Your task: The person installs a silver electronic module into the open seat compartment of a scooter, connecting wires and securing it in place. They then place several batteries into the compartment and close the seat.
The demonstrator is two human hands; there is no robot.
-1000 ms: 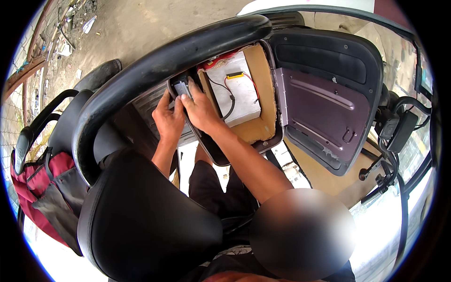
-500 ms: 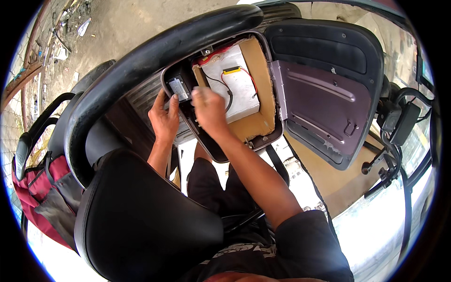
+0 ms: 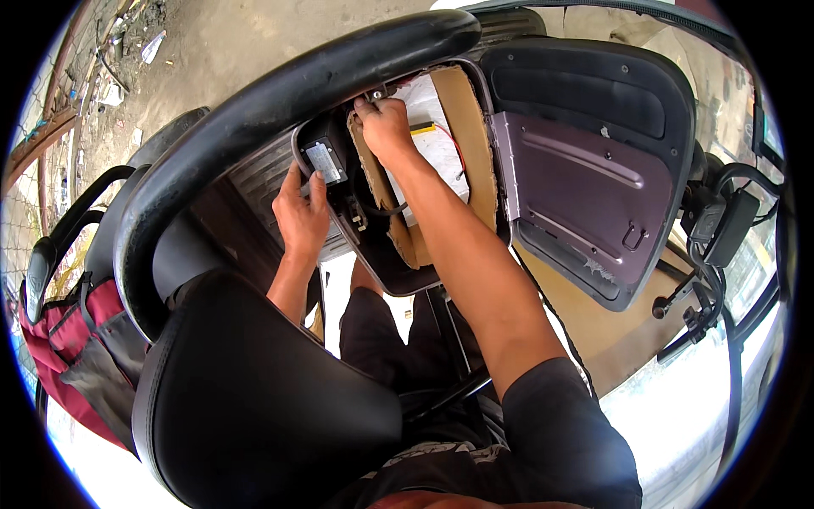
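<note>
My left hand (image 3: 301, 216) grips the left rim of an open storage compartment (image 3: 411, 282), its thumb beside a black electrical unit (image 3: 324, 163) with a pale label. My right hand (image 3: 387, 131) is closed at the back left of the compartment, against the upper edge of a cardboard liner (image 3: 479, 174); what its fingers hold is hidden. Inside the liner lies a white block (image 3: 445, 191) with a small yellow part (image 3: 421, 127) and red and black wires. A short plug or connector (image 3: 358, 219) lies below the unit.
The raised lid (image 3: 593, 187) stands right of the compartment. A curved black rail (image 3: 237, 114) arches behind it. A padded seat (image 3: 254, 390) fills the lower left, beside a red-and-black bag (image 3: 76, 348). A handlebar with cables (image 3: 721, 220) is far right; dirt ground and mesh fence lie beyond.
My right hand has left the black unit and moved up and right to the compartment's back edge, uncovering the unit's label. My left hand stays at the left rim.
</note>
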